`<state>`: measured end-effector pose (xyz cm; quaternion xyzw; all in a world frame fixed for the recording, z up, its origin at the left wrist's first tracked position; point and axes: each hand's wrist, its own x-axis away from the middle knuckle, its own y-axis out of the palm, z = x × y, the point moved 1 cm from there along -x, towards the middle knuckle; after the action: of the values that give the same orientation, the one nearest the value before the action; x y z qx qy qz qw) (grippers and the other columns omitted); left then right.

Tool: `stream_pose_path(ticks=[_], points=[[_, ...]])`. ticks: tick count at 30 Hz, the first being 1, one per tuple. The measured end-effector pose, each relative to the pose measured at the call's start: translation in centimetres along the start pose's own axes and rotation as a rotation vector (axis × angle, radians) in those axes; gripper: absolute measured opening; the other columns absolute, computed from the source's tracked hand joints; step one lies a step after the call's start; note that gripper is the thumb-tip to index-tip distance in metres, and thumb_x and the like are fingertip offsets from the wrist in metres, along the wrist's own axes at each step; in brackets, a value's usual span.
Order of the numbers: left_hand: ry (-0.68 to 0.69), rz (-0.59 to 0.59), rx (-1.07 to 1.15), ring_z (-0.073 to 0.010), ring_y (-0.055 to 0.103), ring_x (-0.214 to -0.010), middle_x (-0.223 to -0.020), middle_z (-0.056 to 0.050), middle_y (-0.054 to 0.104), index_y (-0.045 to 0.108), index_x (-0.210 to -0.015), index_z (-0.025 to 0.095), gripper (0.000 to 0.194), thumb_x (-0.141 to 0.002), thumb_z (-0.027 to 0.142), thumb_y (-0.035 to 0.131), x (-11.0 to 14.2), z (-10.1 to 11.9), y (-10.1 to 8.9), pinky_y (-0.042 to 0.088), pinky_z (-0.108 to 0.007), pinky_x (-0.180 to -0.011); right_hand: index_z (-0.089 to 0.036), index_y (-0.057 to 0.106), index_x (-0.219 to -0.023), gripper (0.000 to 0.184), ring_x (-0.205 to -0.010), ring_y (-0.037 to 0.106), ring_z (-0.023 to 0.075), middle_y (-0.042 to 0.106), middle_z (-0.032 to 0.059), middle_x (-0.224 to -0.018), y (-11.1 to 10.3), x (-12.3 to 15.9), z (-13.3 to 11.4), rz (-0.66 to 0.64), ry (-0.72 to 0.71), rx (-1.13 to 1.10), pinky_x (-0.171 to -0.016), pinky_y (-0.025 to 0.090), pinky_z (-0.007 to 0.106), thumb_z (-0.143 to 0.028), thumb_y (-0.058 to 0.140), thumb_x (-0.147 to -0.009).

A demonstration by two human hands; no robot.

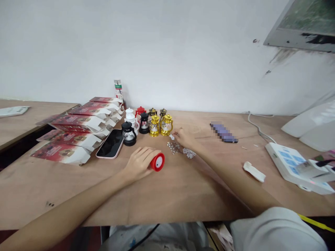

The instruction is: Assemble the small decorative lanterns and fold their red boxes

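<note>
Our left hand curls its fingers around one red lantern, tipped over. From it, two gold lanterns stand at twelve o'clock, two black ones near eleven. Our right hand reaches to one-thirty; whether its fingers pinch one white tab, we cannot tell.

Two gold lanterns, two black lanterns, two bronze lanterns, one pink-edged phone, one power strip

Even light across the table, bright wall behind it, glints on gold lanterns, soft shadow under the right forearm, pixelated purple object toward the table's right, edges stretched
</note>
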<state>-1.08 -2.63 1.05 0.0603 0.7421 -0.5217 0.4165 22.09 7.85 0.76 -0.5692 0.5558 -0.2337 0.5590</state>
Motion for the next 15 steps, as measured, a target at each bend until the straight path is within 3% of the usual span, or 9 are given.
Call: stream_pose_path(ticks=[6,11,15], points=[[-0.036,0.003,0.003,-0.0223,0.063,-0.095,-0.100,-0.011,0.069,0.053,-0.118,0.016,0.035,-0.084,0.019,0.047,0.1,-0.2,0.0,0.048,-0.034,-0.079,-0.021,0.065,-0.097,0.021,-0.091,0.060,0.0232,0.070,0.0068,-0.088,-1.0,0.8,0.5,0.044,0.091,0.134,-0.076,0.043,0.031,-0.017,0.051,-0.082],[-0.015,0.030,-0.007,-0.0220,0.063,-0.093,-0.099,-0.011,0.069,0.052,-0.117,0.014,0.035,-0.082,0.018,0.048,0.1,-0.2,0.0,0.049,-0.033,-0.078,-0.019,0.063,-0.095,0.019,-0.090,0.061,0.0275,0.071,0.0079,-0.083,-2.1,1.7,0.8,-0.016,0.162,0.275,-0.073,0.040,0.033,-0.027,0.062,-0.078],[-0.049,-0.006,0.034,-0.0231,0.063,-0.095,-0.101,-0.011,0.068,0.053,-0.118,0.016,0.036,-0.082,0.019,0.048,0.2,-0.3,0.0,0.049,-0.034,-0.080,-0.017,0.059,-0.103,0.030,-0.088,0.061,0.0266,0.071,0.0073,-0.083,-1.9,1.6,1.1,-0.038,0.182,0.258,-0.069,0.038,0.031,-0.016,0.062,-0.073]])
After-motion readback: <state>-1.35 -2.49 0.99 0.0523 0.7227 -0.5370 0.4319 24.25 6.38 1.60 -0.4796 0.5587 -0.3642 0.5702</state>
